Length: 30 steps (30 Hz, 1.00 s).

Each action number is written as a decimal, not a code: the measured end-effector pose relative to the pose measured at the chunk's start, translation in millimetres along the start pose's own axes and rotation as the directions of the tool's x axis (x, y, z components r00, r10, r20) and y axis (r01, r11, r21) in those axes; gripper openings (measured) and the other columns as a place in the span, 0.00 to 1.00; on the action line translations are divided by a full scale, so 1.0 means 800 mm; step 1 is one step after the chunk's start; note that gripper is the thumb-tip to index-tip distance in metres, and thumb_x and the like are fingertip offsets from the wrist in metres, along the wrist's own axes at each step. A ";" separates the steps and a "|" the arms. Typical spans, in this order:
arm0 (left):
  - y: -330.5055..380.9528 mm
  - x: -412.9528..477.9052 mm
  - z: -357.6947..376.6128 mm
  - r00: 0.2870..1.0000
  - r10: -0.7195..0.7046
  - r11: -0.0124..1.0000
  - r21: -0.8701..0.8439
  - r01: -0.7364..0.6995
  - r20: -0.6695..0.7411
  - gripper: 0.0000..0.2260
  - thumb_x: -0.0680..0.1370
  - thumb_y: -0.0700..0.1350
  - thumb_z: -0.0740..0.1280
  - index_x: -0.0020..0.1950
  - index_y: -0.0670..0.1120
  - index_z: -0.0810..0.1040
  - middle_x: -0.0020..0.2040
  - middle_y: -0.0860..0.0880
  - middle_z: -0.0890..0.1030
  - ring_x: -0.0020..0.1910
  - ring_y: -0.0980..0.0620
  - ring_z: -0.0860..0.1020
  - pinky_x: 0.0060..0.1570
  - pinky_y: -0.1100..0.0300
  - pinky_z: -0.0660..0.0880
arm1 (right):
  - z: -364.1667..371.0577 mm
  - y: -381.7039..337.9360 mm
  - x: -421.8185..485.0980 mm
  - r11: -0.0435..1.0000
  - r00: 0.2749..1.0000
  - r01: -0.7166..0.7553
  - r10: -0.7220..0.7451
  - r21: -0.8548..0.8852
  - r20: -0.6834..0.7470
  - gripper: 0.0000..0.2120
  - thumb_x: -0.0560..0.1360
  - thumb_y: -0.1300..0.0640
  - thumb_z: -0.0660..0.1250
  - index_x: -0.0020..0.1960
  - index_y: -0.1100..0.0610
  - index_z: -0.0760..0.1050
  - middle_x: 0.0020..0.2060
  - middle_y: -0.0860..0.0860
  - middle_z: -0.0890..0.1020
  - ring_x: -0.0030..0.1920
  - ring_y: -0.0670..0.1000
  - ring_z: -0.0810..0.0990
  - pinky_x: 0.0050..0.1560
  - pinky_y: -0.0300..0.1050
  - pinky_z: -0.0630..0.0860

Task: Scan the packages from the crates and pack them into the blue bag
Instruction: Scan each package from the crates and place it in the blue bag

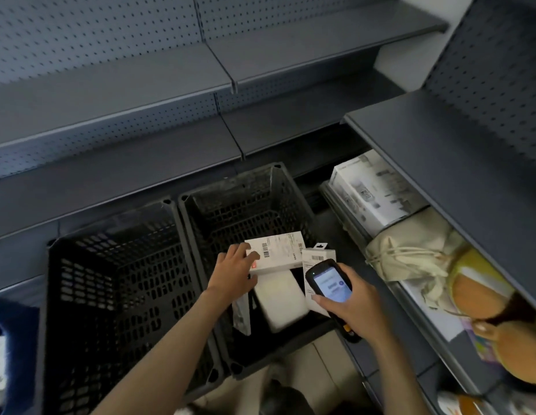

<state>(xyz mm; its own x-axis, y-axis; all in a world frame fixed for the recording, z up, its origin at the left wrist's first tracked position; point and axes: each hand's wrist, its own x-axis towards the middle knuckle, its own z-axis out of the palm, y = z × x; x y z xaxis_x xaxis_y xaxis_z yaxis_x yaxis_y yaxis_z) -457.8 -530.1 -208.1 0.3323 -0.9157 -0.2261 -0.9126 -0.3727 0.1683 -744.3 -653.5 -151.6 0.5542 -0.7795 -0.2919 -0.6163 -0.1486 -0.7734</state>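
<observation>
Black lattice crates (117, 295); white barcoded package (275, 253); grey perforated shelving (111, 40).

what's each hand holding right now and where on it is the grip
The left hand holds the white labelled box by its left end. The right hand grips the handheld scanner around its lower half.

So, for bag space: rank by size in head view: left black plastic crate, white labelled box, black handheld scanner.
Largest: left black plastic crate.
Unranked: white labelled box, black handheld scanner look alike; scanner nearer.
</observation>
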 end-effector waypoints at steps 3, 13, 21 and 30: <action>-0.011 0.028 0.012 0.995 -0.013 1.000 0.020 0.011 0.102 0.28 0.75 0.56 0.72 0.74 0.54 0.69 0.77 0.48 0.60 0.76 0.44 0.59 0.70 0.44 0.66 | -0.006 0.010 0.005 1.000 0.999 0.008 -0.009 0.021 0.034 0.37 0.61 0.35 0.81 0.67 0.36 0.71 0.53 0.34 0.82 0.54 0.37 0.81 0.56 0.47 0.83; -0.037 0.082 0.040 0.970 0.070 0.985 -0.167 -0.032 0.232 0.32 0.72 0.54 0.77 0.72 0.57 0.65 0.79 0.52 0.53 0.77 0.44 0.57 0.71 0.40 0.68 | -0.011 0.029 0.027 0.999 0.997 0.024 -0.027 0.049 0.076 0.36 0.63 0.37 0.81 0.66 0.30 0.68 0.54 0.28 0.79 0.56 0.35 0.79 0.56 0.42 0.81; -0.043 0.100 0.023 0.982 0.118 0.968 -0.239 -0.080 0.150 0.29 0.71 0.55 0.78 0.68 0.56 0.71 0.73 0.54 0.62 0.69 0.50 0.61 0.71 0.53 0.68 | -0.007 0.024 0.029 0.996 0.997 0.042 -0.047 0.084 0.056 0.36 0.65 0.41 0.82 0.66 0.29 0.67 0.56 0.29 0.79 0.58 0.36 0.80 0.54 0.37 0.80; -0.064 0.058 -0.042 0.978 0.208 0.975 -0.077 -0.210 -0.035 0.29 0.73 0.55 0.77 0.72 0.53 0.71 0.73 0.51 0.65 0.73 0.46 0.59 0.71 0.52 0.69 | 0.022 -0.031 0.047 0.988 0.992 0.106 -0.113 0.112 0.060 0.39 0.65 0.44 0.83 0.72 0.39 0.71 0.58 0.35 0.81 0.59 0.37 0.80 0.58 0.40 0.80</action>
<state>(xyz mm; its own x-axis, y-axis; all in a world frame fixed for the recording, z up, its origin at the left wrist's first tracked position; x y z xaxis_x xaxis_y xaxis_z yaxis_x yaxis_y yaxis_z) -387.8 -558.2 -195.3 0.1437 -0.9778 -0.1527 -0.9408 -0.1828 0.2855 -698.2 -668.3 -153.6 0.6533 -0.7195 -0.2358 -0.4872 -0.1611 -0.8583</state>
